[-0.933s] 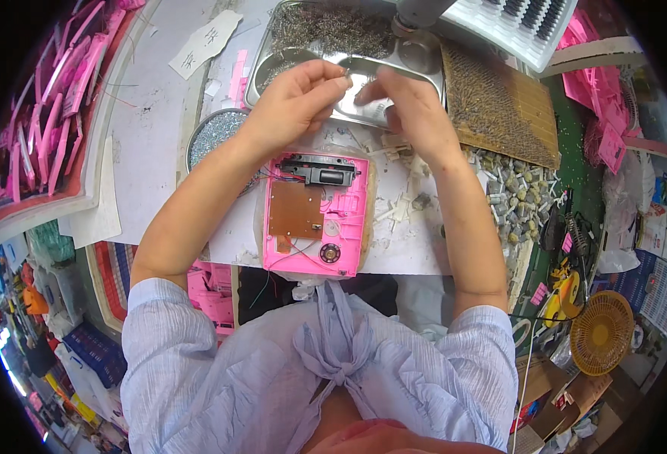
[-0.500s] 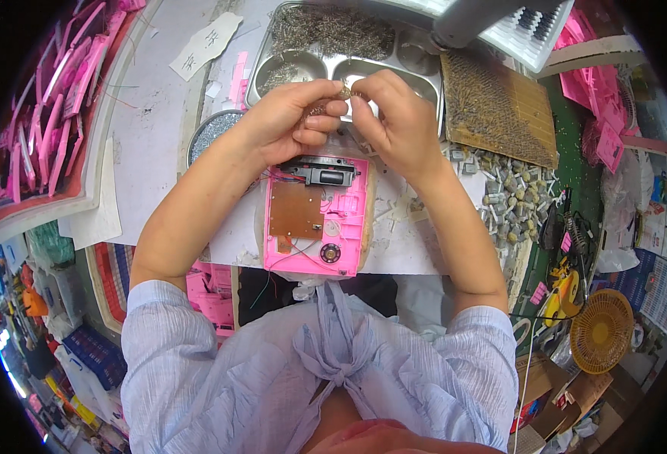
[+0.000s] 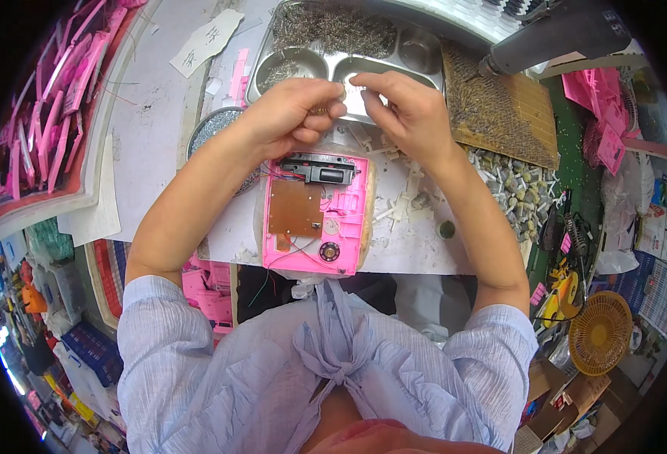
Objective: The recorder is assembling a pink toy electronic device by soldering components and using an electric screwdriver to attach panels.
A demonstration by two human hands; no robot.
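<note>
My left hand [image 3: 299, 110] is closed above the near side of a metal compartment tray [image 3: 333, 66], with thumb and forefinger pinched. A bit of brassy metal shows under its curled fingers, too small to name. To its right, my right hand [image 3: 413, 110] is apart from it, forefinger stretched out and thumb spread, with nothing visible between them. Just below both hands lies an open pink plastic housing [image 3: 341, 263]. It carries a brown circuit board [image 3: 296, 208], a black plastic module [image 3: 318, 170], a small round speaker [image 3: 329, 252] and thin wires.
Right of the tray is a brown board [image 3: 519, 113] covered with small metal pieces, above a heap of small white-and-grey parts [image 3: 519, 189]. A dark grey cylindrical tool [image 3: 561, 41] hangs over the board. A round dish [image 3: 211, 125] sits left; pink parts [image 3: 61, 98] fill a far-left bin.
My right hand has drawn away to the right from my left hand, and its fingers have parted. The dark grey tool has swung right and nearer. My left hand stays almost in place.
</note>
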